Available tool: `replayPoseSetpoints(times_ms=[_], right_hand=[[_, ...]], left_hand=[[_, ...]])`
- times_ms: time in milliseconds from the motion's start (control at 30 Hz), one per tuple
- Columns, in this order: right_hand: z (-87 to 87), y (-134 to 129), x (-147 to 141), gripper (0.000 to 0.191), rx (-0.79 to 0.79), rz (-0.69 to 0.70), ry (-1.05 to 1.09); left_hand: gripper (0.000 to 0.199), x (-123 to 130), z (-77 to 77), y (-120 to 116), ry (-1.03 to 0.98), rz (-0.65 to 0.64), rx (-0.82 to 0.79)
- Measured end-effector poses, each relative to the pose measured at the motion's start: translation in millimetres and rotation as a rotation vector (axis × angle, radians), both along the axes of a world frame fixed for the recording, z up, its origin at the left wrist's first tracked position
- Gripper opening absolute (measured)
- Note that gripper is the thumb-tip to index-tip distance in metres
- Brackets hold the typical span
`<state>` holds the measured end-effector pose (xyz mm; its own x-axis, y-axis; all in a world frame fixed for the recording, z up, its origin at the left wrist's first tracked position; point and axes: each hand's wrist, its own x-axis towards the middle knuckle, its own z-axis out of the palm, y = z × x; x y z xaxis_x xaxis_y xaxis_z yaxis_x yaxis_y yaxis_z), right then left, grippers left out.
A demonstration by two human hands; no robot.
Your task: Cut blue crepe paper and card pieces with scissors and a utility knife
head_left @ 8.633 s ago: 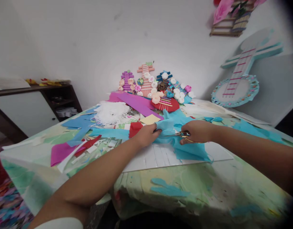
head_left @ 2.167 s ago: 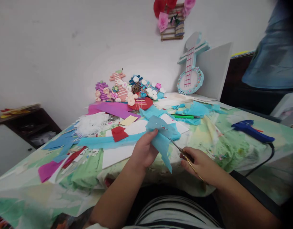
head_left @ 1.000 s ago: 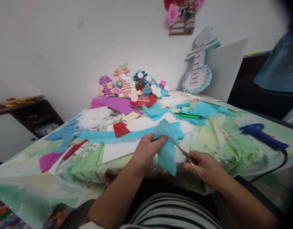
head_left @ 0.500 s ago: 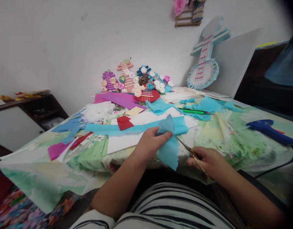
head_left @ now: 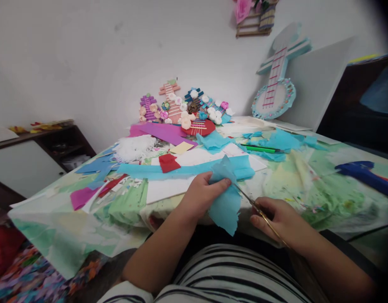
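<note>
My left hand (head_left: pixel 204 193) pinches a piece of light blue crepe paper (head_left: pixel 226 210) between thumb and fingers. The paper hangs down over the table's front edge, its lower rim jagged. In my right hand (head_left: pixel 276 216) is a pair of scissors (head_left: pixel 255 205) with gold handles. Their blade tips reach the right side of the paper, near my left thumb. Behind the hands, a long blue paper strip (head_left: pixel 149 170) lies across a white sheet (head_left: pixel 162 191), with a red paper piece (head_left: pixel 169 163) on top of it.
A blue glue gun (head_left: pixel 364 174) lies at the right. Green pens (head_left: pixel 261 149) rest among blue paper scraps. White shreds (head_left: pixel 135 148) and purple paper (head_left: pixel 165 132) are at the left and back. Small decorated guitars (head_left: pixel 175 107) lean by the wall; a larger blue-white one (head_left: pixel 274 84) stands right.
The whole view has shifted slightly, moving the table things rightward in the picture. The held paper hangs a little lower, and the scissors look more closed, still at its edge.
</note>
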<state>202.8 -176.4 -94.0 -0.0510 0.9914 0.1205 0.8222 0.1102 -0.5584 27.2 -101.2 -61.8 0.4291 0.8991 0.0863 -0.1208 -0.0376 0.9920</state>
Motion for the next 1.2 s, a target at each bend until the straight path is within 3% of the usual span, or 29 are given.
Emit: replayPoseSetpoints(times_ms=[200, 367, 533, 1000, 1200], right_hand=[[-4.0, 1.4, -0.2, 0.028, 0.016, -0.008, 0.019], [-1.0, 0.6, -7.1, 0.029, 0.02, 0.014, 0.112], [-0.3, 0.9, -13.7, 0.03, 0.016, 0.009, 0.177], [0.8, 4.5, -17.4, 0.032, -0.091, -0.071, 0.208], [-3.0, 8.0, -22.2, 0.031, 0.056, 0.025, 0.193]], left_hand=[[0.025, 1.3, -1.2, -1.6, 0.155, -0.005, 0.08], [0.024, 2.8, 3.7, -10.6, 0.242, -0.088, 0.147], [0.026, 0.5, 7.9, -13.7, 0.285, -0.037, 0.174], [0.025, -9.4, 8.8, -8.9, 0.132, -0.045, 0.056], [0.026, -20.5, 10.2, -3.3, 0.137, 0.015, 0.105]])
